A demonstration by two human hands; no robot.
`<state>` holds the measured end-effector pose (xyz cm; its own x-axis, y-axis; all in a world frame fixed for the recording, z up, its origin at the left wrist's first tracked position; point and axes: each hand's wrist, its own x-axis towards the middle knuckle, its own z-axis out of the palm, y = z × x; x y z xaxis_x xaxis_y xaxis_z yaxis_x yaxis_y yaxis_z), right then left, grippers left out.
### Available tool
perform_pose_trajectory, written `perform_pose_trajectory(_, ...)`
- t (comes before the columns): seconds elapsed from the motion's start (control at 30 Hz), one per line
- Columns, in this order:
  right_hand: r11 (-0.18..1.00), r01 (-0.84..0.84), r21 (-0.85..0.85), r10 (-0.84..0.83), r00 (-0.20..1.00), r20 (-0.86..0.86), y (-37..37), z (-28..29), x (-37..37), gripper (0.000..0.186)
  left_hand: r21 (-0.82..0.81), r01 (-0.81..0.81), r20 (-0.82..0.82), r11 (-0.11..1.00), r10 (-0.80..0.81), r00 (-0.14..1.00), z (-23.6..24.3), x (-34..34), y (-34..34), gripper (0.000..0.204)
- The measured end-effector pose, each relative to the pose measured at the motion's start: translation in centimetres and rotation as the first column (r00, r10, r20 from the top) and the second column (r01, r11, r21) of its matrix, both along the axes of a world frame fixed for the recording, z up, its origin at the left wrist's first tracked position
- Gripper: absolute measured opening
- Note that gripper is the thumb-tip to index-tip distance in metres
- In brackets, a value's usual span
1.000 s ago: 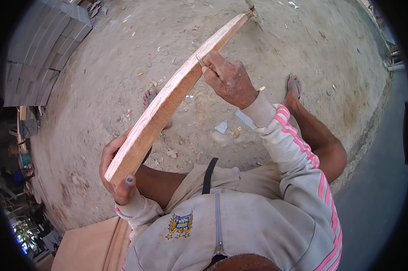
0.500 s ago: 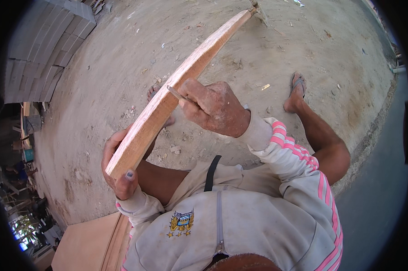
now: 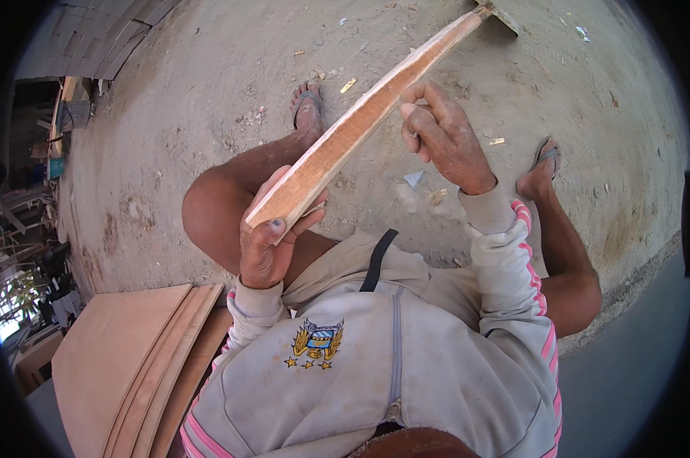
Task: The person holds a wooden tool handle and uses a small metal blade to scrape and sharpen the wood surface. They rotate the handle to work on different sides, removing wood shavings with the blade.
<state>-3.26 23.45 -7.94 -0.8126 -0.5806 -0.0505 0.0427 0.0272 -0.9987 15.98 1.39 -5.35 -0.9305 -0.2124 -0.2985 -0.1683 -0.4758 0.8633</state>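
A long, pale-edged wooden beam (image 3: pixel 360 126) slants away from me, its near end in my left hand (image 3: pixel 267 240). The thumb of that hand lies over the end and the fingers wrap beneath. A thin stick-like thing (image 3: pixel 313 208) shows by those fingers; its kind is unclear. Right of the beam is my right hand (image 3: pixel 448 133), raised, its fingers loosely bent and apart, with nothing visible in them. The index fingertip is close to the beam's edge; whether it touches is unclear. At the far end of the beam is a dark flat piece (image 3: pixel 501 19).
My sandalled feet (image 3: pixel 308 107) rest on dusty ground (image 3: pixel 169 183) strewn with chips. Several plywood sheets (image 3: pixel 124 359) lie at the lower left. Grey stacked blocks (image 3: pixel 93 38) stand at the upper left, and a smooth grey surface (image 3: pixel 627 351) lies on the right.
The beam has shifted to the right in view and turned to show more of its brown side. My right hand has moved right and away from me, and the pencil it pinched is no longer seen there.
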Motion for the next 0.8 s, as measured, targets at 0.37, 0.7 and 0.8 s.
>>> perform_pose_trajectory(0.37,0.966,-0.05,0.254,0.184,0.821,-0.54,-5.1,1.4,7.0,0.013,0.083,0.152,0.084,0.985,-0.159,0.984,0.1,1.4,-0.7,0.076)
perform_pose_trajectory(0.7,0.938,-0.049,0.343,0.278,0.699,-0.659,-5.4,2.1,6.8,0.011,0.026,0.207,0.044,0.978,-0.208,0.977,-0.6,1.3,-1.0,0.079)
perform_pose_trajectory(0.8,0.906,0.007,0.424,0.205,0.867,-0.454,-3.6,0.7,2.8,0.01,0.021,0.216,0.053,0.976,-0.217,0.975,-0.8,1.9,-0.9,0.08)
